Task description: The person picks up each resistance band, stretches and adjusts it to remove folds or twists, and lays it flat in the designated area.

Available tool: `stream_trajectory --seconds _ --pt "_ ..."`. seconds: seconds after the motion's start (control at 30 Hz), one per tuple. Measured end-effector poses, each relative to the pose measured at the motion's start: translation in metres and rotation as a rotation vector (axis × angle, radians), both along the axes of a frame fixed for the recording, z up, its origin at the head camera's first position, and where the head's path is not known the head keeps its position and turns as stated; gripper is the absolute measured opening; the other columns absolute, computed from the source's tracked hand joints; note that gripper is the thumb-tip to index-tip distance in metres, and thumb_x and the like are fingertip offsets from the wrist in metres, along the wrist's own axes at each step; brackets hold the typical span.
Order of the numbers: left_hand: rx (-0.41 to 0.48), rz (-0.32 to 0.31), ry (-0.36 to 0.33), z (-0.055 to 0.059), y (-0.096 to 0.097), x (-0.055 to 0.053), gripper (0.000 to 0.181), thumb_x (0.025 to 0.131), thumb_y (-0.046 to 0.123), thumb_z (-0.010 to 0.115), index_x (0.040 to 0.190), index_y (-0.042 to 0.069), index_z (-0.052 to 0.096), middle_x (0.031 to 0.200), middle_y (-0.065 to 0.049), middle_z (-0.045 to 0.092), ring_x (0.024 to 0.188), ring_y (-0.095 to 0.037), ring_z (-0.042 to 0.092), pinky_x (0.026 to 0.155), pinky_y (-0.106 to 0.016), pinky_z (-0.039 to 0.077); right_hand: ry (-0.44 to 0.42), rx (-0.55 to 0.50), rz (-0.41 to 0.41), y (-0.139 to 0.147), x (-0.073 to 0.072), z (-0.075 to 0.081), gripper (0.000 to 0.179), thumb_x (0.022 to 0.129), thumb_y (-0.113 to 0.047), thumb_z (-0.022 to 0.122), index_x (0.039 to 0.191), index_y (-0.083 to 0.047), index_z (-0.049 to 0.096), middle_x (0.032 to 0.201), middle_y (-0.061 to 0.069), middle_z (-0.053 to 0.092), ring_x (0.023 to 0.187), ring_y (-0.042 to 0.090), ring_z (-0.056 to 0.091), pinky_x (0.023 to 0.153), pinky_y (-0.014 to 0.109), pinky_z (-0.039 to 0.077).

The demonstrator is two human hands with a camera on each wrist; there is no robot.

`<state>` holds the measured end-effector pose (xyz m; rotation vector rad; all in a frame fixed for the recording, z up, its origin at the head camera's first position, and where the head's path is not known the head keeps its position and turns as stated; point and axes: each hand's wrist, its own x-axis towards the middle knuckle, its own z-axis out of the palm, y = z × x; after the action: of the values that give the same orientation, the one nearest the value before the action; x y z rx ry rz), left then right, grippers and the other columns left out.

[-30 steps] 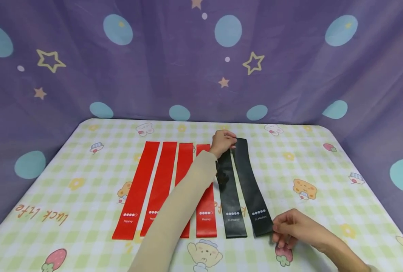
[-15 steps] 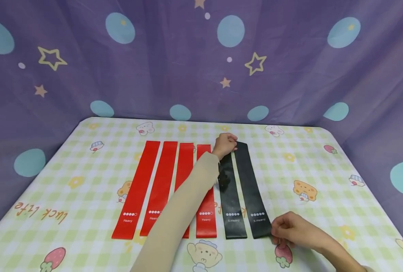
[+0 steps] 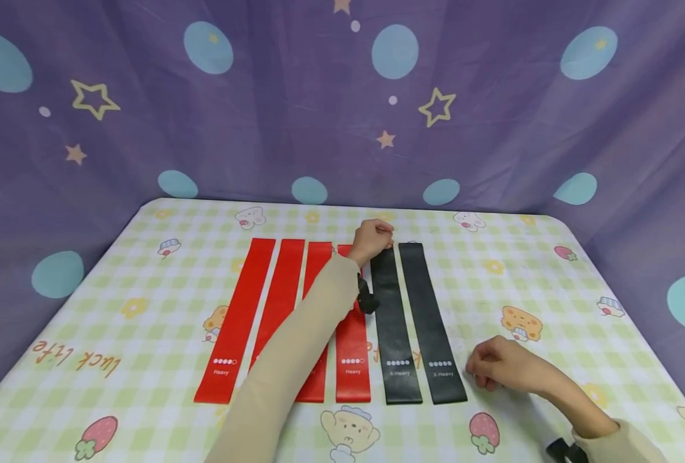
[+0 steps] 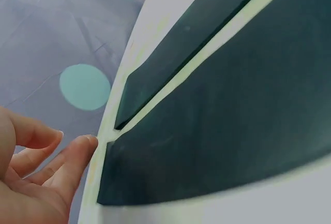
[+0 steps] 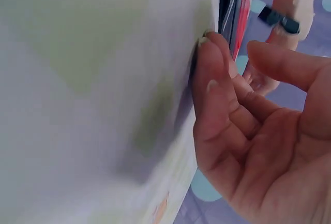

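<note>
Two black resistance bands marked X-Heavy lie flat side by side, the right one (image 3: pixel 432 321) and the left one (image 3: pixel 396 321). To their left, several red bands marked Heavy, among them the outermost one (image 3: pixel 235 321), are partly covered by the left sleeve. My left hand (image 3: pixel 371 241) is at the far end of the left black band, fingers loosely bent. In the left wrist view its fingertips (image 4: pixel 89 141) are just off the band's end, thumb apart. My right hand (image 3: pixel 507 365), fingers loosely curled and holding nothing, hovers right of the right black band's near end.
A checked tablecloth (image 3: pixel 163 321) with printed cartoons covers the table. Behind it hangs a purple curtain (image 3: pixel 319 116) with stars and dots. Dark wrist devices sit on the left wrist (image 3: pixel 367 299) and right wrist (image 3: pixel 565 450).
Both hands have let go of the right black band, which now lies straighter and flat. The left hand moved left, and the right hand drew slightly away to the right.
</note>
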<state>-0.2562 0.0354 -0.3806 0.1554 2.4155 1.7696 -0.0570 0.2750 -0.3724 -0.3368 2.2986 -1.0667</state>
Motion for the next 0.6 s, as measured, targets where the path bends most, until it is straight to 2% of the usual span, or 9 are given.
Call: stream_trajectory --seconds 0.17,0.3,0.47,0.6 --pt "-0.006 -0.001 -0.041 0.008 -0.018 0.001 0.028 0.095 0.007 0.051 0.119 -0.005 0.060 0.115 -0.022 0.064 0.100 -0.034 0.065 0.082 -0.036 0.056 0.070 0.081 -0.055 0.005 -0.019 0.003 0.016 0.092 -0.009 0.054 0.085 0.001 0.065 0.067 0.002 0.061 0.059 0.013 0.055 0.050 0.024 0.043" --pt "-0.025 -0.001 -0.037 0.011 -0.032 0.002 0.029 0.096 0.009 0.051 0.120 -0.005 0.059 0.117 -0.022 0.063 0.102 -0.035 0.064 0.084 -0.040 0.055 0.146 0.130 -0.107 0.010 -0.032 0.006 0.017 0.092 -0.011 0.057 0.089 0.002 0.066 0.069 0.002 0.063 0.061 0.013 0.056 0.053 0.024 0.044" --pt "-0.115 0.034 0.041 0.019 -0.051 0.007 0.030 0.096 0.010 0.048 0.121 -0.002 0.060 0.116 -0.019 0.063 0.101 -0.032 0.063 0.084 -0.037 0.053 0.241 0.184 -0.152 0.015 -0.052 0.015 0.020 0.093 -0.014 0.056 0.099 0.003 0.065 0.078 0.006 0.067 0.068 0.014 0.057 0.058 0.027 0.044" --pt "-0.235 0.050 0.145 0.025 -0.069 0.007 0.034 0.093 0.011 0.046 0.123 0.000 0.059 0.117 -0.017 0.063 0.106 -0.030 0.061 0.089 -0.037 0.049 0.319 0.221 -0.182 0.015 -0.071 0.023 0.028 0.093 -0.017 0.056 0.110 0.005 0.061 0.092 0.015 0.068 0.078 0.020 0.062 0.065 0.032 0.048"
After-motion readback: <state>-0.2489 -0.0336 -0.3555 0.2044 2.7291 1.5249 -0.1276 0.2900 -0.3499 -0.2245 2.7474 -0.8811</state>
